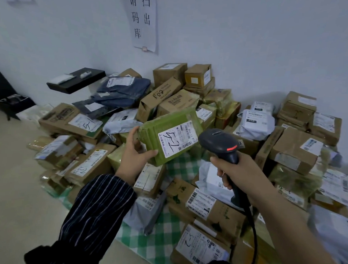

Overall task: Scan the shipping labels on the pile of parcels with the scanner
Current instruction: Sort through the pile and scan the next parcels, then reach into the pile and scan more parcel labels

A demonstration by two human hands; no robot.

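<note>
My left hand (135, 152) grips a green parcel (159, 127) by its lower left corner and holds it tilted above the pile. Its white shipping label (176, 139) faces up, with handwritten digits across it. My right hand (241, 172) grips the handle of a black barcode scanner (218, 142). The scanner's head sits just right of the label and points at it, with a red light lit on its side. A black cable (252, 231) hangs from the handle.
A pile of cardboard boxes (292, 149) and plastic mailer bags (255, 123) lies on a green checked cloth (156, 244) against the white wall. A black shelf (75, 80) juts from the wall at left. Bare floor (17, 194) lies to the left.
</note>
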